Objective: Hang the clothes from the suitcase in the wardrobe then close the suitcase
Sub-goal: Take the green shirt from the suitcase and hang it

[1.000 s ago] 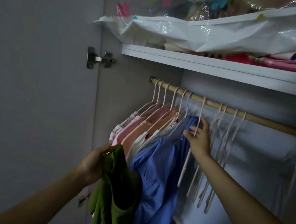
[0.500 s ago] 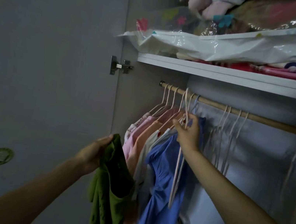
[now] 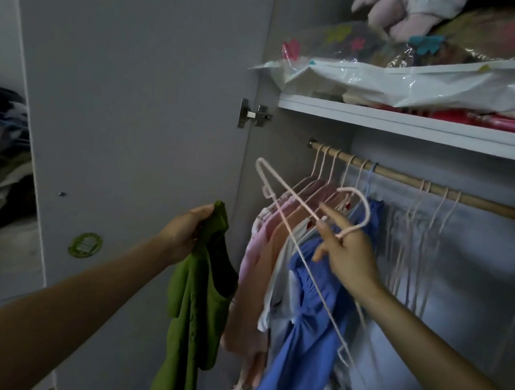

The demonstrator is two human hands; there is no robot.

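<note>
Open wardrobe (image 3: 428, 131), left hand (image 3: 181, 233) grip holding green top (image 3: 198, 303), right hand (image 3: 349, 255) grip holding pink hanger (image 3: 286, 196) off rail (image 3: 484, 200)

Dim, grainy, soft focus, wide-angle edge distortion

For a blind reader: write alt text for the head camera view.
The right hand holds an empty pink hanger off the wooden rail, while the left hand grips a green garment. Hung clothes fill the open wardrobe.

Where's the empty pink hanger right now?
Off the rail: the pink hanger is in the right hand, tilted in front of the hung blue garment, right of the green garment.
</note>
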